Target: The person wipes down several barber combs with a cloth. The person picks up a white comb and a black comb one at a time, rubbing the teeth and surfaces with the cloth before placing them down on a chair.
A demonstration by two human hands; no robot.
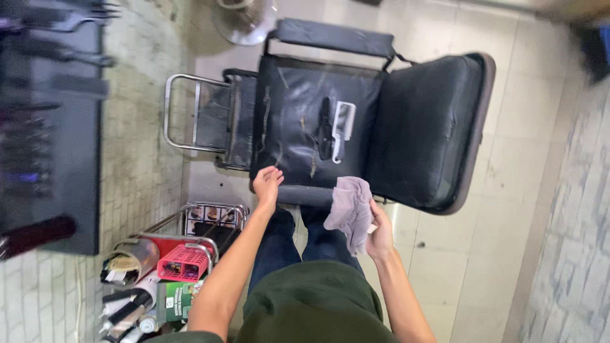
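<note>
Low centre of the frame, the right hand (380, 236) grips a grey cloth (350, 211) by one bunched edge; it hangs limp, judged light and soft, easiest held by a gathered fold. Just left, the left hand (267, 182) is loosely spread and empty, fingertips at the front edge of the chair (298, 114) seat. Lower left, a cart (190, 254) crowds that side. Mid-seat lie clippers (326, 127) beside a comb (343, 127); open floor (527, 190) lies right.

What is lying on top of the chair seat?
On the black seat lie a dark hair clipper and a white comb, side by side. The left hand touches the seat's front edge. The right hand holds a grey cloth, which hides part of that edge.
</note>
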